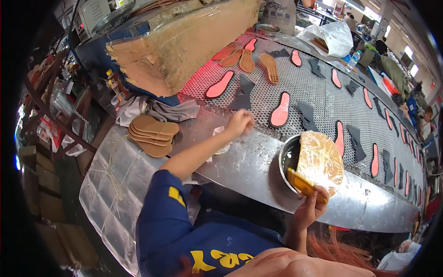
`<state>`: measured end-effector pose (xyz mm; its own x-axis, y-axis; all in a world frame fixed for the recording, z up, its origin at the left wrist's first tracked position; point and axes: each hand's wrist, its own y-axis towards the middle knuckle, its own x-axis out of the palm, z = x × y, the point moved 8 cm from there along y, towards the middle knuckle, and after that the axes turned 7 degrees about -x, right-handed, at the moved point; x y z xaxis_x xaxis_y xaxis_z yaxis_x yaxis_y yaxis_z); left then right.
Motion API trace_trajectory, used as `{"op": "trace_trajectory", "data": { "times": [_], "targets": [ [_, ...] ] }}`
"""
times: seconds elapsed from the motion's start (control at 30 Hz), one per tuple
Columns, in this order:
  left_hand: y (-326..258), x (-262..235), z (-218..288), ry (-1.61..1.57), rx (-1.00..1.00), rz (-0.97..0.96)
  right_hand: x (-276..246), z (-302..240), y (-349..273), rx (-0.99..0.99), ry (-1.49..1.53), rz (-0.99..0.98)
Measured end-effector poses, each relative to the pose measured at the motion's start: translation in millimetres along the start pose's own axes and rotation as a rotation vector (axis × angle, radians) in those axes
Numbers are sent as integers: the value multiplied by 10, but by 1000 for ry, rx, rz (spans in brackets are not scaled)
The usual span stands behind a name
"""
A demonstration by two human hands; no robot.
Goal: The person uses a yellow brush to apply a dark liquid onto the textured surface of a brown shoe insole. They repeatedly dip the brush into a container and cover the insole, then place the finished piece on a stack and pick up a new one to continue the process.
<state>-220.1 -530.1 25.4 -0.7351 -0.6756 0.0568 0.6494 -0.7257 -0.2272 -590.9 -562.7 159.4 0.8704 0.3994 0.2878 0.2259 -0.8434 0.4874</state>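
Note:
Over the conveyor's near edge, my left hand (240,123) is closed with its fingers curled; whether anything is in them is hidden. Just beyond it lies a black cut piece (243,92) on the mesh. My right hand (310,208) grips a flat yellow tool (302,183), perhaps a brush, whose far end reaches over a metal bowl (281,168). A tape-wrapped cardboard cover (321,157) lies across much of that bowl. Past the bowl, a pink-topped sole with a black rim (280,111) rests on the conveyor; another pink sole (220,85) lies farther left.
The mesh conveyor belt (295,76) carries several pink soles and black pieces away to the right. Brown soles (270,68) lie near a cardboard-covered machine hood (180,55). At left, stacked tan insoles (152,134) sit beside a grey cloth (159,111). A metal ledge (244,161) runs along the near side.

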Motion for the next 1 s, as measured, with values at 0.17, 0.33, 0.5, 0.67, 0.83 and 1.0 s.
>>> {"op": "trace_trajectory", "data": {
  "times": [0.17,0.33,0.5,0.67,0.83,1.0],
  "targets": [
    [-1250,-584,724,613,480,233,75,136,42,-65,-50,16],
    [-1741,-1496,996,1300,448,740,189,243,-16,-12,-13,-78],
    [-1601,-2382,345,1507,-19,720,281,396,-112,115,-10,-142],
    [-1581,-2229,412,1687,-156,558,341,224,-70,-58,-210,-232],
    [-1461,-2090,998,1584,39,753,278,79,26,-327,-628,-238],
    [-1736,-1699,1821,1285,483,913,320,114,74,-276,-823,-309]
  ]
}}
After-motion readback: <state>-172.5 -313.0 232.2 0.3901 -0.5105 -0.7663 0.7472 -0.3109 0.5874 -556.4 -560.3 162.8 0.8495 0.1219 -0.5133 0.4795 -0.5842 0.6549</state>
